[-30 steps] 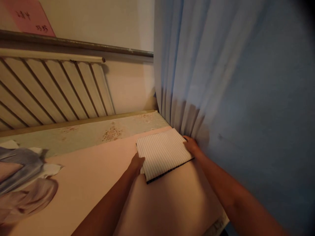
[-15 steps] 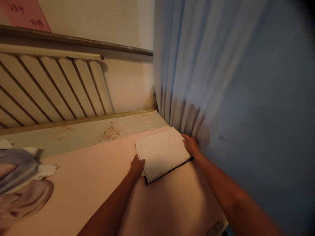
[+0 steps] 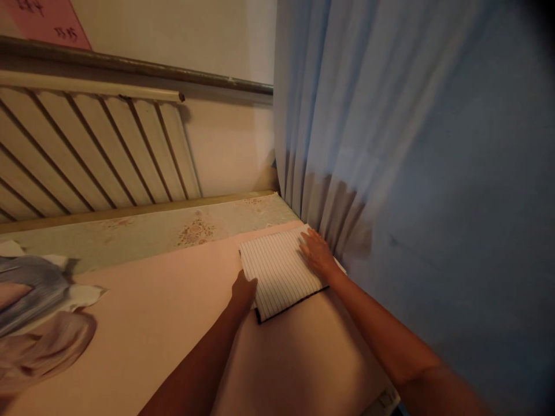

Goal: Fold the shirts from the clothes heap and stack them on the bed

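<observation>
A folded white cloth with thin dark stripes and a black edge point(image 3: 273, 271) lies flat on the pink sheet point(image 3: 165, 312). At its left side, my left hand point(image 3: 243, 290) grips the border with the thumb on top; the other fingers are mostly hidden. My right hand point(image 3: 318, 254) rests palm down over the cloth's right part, fingers stretched out and spread. It covers some of the striped surface, and a pale corner of the cloth shows beyond the wrist.
Blue curtains point(image 3: 338, 115) hang close along the right. A grey garment point(image 3: 34, 289) and a mauve garment point(image 3: 47, 349) lie crumpled at the left. Behind the flowered strip point(image 3: 143, 228) stands a radiator point(image 3: 95, 150) against the wall.
My right hand has moved left from the cloth's right edge onto its top and flattened there. My left hand stays at the left side. The view has shifted slightly.
</observation>
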A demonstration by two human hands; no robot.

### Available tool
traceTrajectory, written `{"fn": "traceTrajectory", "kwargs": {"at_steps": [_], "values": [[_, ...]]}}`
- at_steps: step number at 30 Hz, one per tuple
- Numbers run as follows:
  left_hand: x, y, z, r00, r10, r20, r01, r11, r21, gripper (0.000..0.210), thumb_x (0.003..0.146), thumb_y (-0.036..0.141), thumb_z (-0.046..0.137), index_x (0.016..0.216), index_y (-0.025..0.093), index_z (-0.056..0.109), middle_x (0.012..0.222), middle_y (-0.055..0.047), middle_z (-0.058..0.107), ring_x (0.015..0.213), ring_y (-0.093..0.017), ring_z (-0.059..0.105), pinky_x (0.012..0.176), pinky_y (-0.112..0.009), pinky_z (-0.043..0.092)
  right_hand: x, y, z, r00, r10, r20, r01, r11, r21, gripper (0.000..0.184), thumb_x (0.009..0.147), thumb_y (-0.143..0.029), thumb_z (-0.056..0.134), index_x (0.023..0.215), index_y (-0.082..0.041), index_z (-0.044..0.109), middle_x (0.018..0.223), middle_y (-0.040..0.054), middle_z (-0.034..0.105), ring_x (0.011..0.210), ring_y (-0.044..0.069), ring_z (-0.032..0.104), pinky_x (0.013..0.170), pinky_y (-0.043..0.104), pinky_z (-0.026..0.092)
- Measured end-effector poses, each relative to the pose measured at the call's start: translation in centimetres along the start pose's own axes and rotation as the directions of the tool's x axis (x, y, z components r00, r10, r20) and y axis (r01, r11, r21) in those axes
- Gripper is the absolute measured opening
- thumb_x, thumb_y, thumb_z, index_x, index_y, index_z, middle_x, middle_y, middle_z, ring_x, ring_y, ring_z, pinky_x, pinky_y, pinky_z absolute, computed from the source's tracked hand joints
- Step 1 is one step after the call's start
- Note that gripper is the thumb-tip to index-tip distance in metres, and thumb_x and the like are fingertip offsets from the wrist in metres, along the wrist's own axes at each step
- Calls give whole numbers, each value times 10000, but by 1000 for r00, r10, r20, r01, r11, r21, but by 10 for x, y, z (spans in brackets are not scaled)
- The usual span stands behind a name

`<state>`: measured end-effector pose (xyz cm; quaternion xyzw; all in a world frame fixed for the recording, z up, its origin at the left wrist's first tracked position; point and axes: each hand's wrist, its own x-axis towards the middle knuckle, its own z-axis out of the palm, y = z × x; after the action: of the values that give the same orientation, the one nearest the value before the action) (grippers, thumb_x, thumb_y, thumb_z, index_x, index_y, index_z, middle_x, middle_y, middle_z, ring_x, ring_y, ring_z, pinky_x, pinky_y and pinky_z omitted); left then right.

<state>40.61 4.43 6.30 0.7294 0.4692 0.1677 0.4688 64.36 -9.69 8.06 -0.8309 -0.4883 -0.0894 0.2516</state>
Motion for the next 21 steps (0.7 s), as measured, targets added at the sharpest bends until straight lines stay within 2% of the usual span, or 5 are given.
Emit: {"fn": "traceTrajectory", "kwargs": {"at_steps": [7, 13, 17, 19, 21], "values": [[1, -4, -3, 1000, 9, 11, -10, 1000, 30, 464, 738, 181, 557, 1197, 120, 541, 1168, -158, 673, 1051, -270, 631, 832, -319, 459, -26, -30, 65, 994, -66, 89, 75, 992, -97, 520, 949, -425, 452, 1417, -198, 428, 1522, 135, 356, 1425, 305, 259, 1141, 554, 153], [-10, 18, 0, 984, 129, -120, -114, 986, 124, 605, 787, 183, 517, 1380, 124, 410, 1327, -214, 549, 1286, -338, 457, 1013, -434, 356, -28, -26, 67, 994, -89, 61, 97, 986, -139, 519, 962, -447, 413, 1424, -210, 420, 1523, 125, 358, 1428, 290, 257, 1141, 542, 158], [-14, 35, 31, 799, 601, 1, -547, 726, 417, 578, 864, 208, 464, 1438, 214, 393, 1545, -125, 334, 1448, -306, 204, 1169, -502, 76, -29, -28, 63, 993, -106, 55, 112, 985, -133, 507, 968, -440, 401, 1428, -227, 414, 1521, 114, 365, 1426, 286, 263, 1137, 533, 173], [-9, 32, 46, 740, 657, 145, -634, 610, 475, 545, 890, 270, 472, 1430, 248, 409, 1548, -94, 344, 1453, -303, 197, 1169, -548, 41, -30, -28, 63, 992, -109, 58, 116, 985, -131, 499, 972, -431, 391, 1427, -226, 417, 1523, 111, 361, 1427, 285, 261, 1137, 528, 176], [0, 24, 55, 748, 636, 189, -629, 588, 509, 542, 900, 329, 480, 1432, 252, 408, 1540, -92, 359, 1451, -310, 205, 1164, -575, 56, -30, -27, 64, 994, -100, 47, 105, 986, -131, 489, 973, -418, 391, 1420, -225, 427, 1525, 108, 359, 1428, 288, 258, 1140, 529, 168]]}}
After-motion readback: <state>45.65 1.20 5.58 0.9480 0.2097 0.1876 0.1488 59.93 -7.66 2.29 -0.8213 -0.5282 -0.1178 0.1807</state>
